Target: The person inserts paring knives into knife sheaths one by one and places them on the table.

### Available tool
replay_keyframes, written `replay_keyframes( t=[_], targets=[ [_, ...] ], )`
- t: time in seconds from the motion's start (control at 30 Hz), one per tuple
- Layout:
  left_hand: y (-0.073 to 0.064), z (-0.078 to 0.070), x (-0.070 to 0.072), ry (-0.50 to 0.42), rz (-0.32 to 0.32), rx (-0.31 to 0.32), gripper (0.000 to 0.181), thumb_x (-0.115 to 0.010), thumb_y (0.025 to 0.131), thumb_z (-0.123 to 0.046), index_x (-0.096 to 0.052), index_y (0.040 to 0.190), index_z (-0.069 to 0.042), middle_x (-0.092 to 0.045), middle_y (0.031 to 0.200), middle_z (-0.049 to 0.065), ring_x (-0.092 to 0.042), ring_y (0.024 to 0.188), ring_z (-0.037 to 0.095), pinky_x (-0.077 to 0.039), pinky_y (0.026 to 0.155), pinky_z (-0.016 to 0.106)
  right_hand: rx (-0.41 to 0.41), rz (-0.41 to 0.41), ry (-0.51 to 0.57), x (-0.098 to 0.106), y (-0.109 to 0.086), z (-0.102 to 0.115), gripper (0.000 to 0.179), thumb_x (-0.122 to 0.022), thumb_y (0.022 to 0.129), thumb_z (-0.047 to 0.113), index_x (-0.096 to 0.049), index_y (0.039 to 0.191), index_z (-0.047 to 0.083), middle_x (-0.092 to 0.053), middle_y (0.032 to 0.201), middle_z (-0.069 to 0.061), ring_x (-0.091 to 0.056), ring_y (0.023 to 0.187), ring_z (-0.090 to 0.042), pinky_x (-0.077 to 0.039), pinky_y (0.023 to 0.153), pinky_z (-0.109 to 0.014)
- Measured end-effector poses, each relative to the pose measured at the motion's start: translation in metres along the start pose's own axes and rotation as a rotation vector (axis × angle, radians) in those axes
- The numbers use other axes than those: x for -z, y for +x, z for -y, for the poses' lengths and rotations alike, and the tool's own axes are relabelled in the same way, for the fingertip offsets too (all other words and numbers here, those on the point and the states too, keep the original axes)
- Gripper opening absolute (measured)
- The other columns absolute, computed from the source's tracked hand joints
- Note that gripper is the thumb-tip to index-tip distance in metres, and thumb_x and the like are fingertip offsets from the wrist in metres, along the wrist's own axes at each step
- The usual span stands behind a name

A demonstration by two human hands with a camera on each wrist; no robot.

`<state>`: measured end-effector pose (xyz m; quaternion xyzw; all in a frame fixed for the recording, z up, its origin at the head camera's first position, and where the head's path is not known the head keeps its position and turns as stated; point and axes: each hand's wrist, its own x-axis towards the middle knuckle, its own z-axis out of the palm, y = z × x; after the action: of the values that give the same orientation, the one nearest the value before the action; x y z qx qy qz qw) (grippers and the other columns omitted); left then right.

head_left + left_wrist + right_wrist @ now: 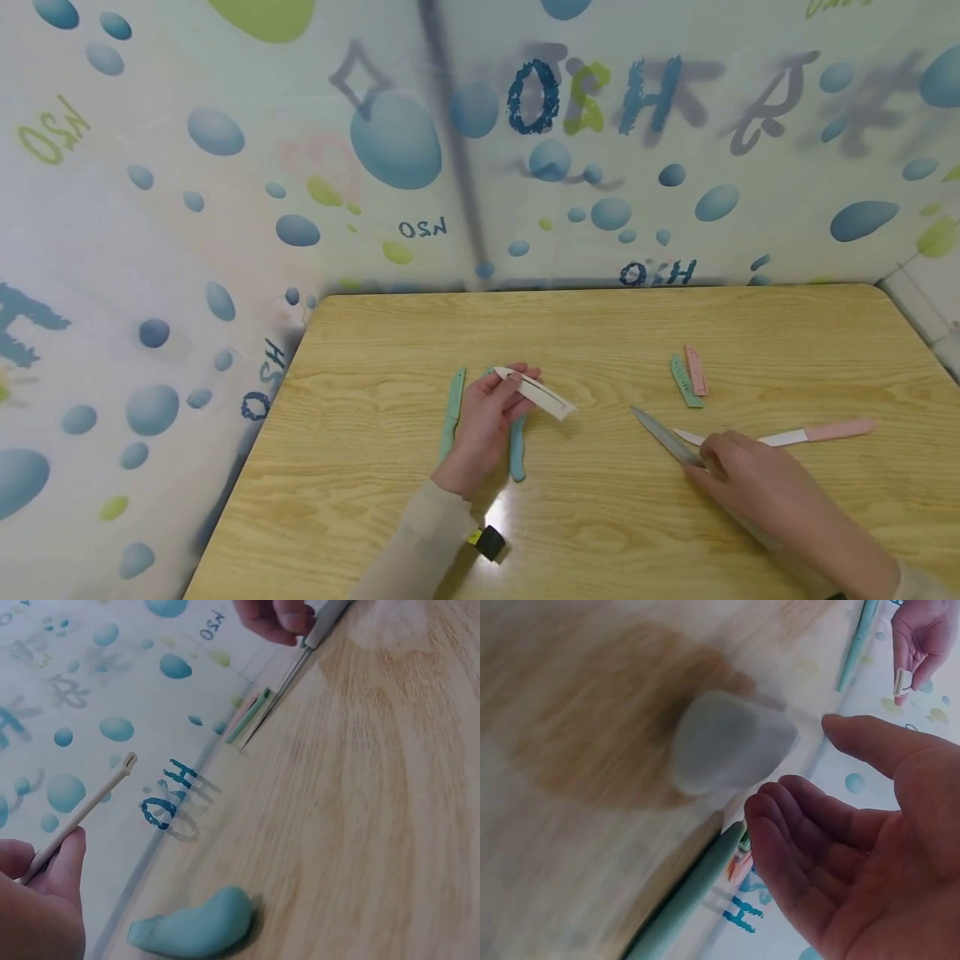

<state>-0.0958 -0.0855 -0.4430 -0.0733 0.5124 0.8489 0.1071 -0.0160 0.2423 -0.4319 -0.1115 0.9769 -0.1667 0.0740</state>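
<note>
We see the surface in yellowish wood colour, patterned with wavy grain. Toward its left edge we find a mint-green knife and a blue-green handle; toward its right edge, a pink handle. Near the far edge, one pink cover neighbours one green cover. We note also an off-white cover, a grey blade, and the white backdrop with blue and lime spots.
</note>
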Motion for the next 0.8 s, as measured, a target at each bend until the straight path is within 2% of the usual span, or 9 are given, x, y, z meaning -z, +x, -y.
replay_keyframes(
  t=[0.17, 0.43, 0.8],
  targets=[
    [0.001, -0.002, 0.002, -0.023, -0.01, -0.002, 0.029, -0.054, 0.107, -0.004, -0.055, 0.13, 0.014, -0.073, 0.116, 0.017, -0.073, 0.109, 0.025, -0.06, 0.093, 0.034, -0.017, 0.039, -0.025, -0.004, -0.005, -0.009, 0.028, -0.079, 0.092, 0.036, -0.064, 0.086, 0.012, -0.046, 0.072, 0.005, -0.04, 0.061, -0.011, -0.034, 0.05, -0.026],
    [0.0, -0.005, 0.005, -0.004, -0.026, -0.012, 0.029, -0.054, 0.107, -0.004, -0.057, 0.13, 0.014, -0.073, 0.118, 0.019, -0.073, 0.109, 0.026, -0.06, 0.092, 0.033, 0.013, -0.01, -0.069, -0.01, -0.011, -0.012, 0.034, -0.083, 0.087, 0.035, -0.055, 0.078, 0.017, -0.042, 0.07, 0.006, -0.036, 0.059, -0.01, -0.032, 0.049, -0.025],
    [-0.001, -0.007, 0.005, -0.022, -0.024, -0.012, 0.033, -0.054, 0.108, -0.006, -0.053, 0.133, 0.016, -0.074, 0.116, 0.017, -0.074, 0.106, 0.022, -0.06, 0.092, 0.032, 0.021, -0.047, -0.072, -0.012, -0.01, -0.009, 0.028, -0.085, 0.086, 0.027, -0.06, 0.079, 0.016, -0.045, 0.072, 0.008, -0.037, 0.059, -0.008, -0.033, 0.048, -0.025]
  ],
)
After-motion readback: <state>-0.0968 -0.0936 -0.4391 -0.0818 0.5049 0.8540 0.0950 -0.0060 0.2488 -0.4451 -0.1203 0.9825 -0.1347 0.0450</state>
